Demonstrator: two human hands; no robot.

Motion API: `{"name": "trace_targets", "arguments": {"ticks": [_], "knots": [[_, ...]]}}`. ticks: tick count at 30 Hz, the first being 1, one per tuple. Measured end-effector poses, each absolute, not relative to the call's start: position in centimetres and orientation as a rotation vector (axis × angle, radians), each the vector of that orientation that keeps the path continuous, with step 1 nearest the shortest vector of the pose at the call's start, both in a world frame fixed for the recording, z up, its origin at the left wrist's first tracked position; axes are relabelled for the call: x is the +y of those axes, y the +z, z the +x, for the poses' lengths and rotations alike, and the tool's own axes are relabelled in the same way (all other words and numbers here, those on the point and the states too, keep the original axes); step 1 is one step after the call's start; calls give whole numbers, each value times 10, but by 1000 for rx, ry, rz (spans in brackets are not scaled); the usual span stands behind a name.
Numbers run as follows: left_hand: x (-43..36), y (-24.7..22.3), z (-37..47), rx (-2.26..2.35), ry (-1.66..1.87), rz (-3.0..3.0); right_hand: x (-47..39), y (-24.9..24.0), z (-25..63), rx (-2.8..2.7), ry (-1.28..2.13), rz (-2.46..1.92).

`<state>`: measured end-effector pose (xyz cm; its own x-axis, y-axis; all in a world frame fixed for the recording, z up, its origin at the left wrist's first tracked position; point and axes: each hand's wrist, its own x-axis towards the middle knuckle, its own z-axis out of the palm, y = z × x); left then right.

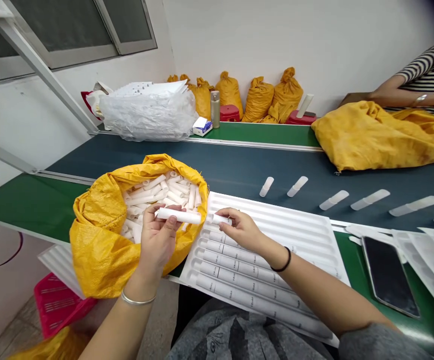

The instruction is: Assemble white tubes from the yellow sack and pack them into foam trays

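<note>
My left hand (159,231) is closed around a white plastic tube (181,215), held level above the rim of a yellow woven sack (97,240). Loose white tubes (175,189) fill that sack. Just right of the held tube, my right hand (239,226) pinches a short white cap-like piece (220,219) with a clear end toward the tube; a small gap parts the two. Under my right hand lies a white ribbed tray (277,212). Its near grooves hold rows of printed white tubes (235,272), while the far grooves show bare plastic.
Several translucent tubes (333,200) stand on the dark conveyor belt (239,162). A phone (389,275) and stacked trays (427,265) lie at right. Across the belt, a person's arm (397,95) is beside another yellow sack (382,135). A plastic-wrapped stack (149,112) sits at back left.
</note>
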<state>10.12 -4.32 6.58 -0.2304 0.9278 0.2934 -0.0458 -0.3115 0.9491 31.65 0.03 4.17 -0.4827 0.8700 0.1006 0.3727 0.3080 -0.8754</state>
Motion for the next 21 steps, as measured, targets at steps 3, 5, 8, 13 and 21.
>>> {"name": "trace_targets", "arguments": {"ticks": [3, 5, 8, 13, 21], "knots": [[-49, 62, 118, 1087, 1622, 1089, -11, 58, 325, -1720, 1421, -805], [-50, 60, 123, 1101, 1590, 1087, -14, 69, 333, -1751, 1294, -765], [-53, 58, 121, 1248, 1487, 1231, -15, 83, 348, -1972, 911, -733], [-60, 74, 116, 1307, 1064, 1674, -16, 91, 362, -2176, 739, -647], [-70, 100, 128, 1243, 1015, 2147, -20, 87, 355, -2128, 777, -695]]}}
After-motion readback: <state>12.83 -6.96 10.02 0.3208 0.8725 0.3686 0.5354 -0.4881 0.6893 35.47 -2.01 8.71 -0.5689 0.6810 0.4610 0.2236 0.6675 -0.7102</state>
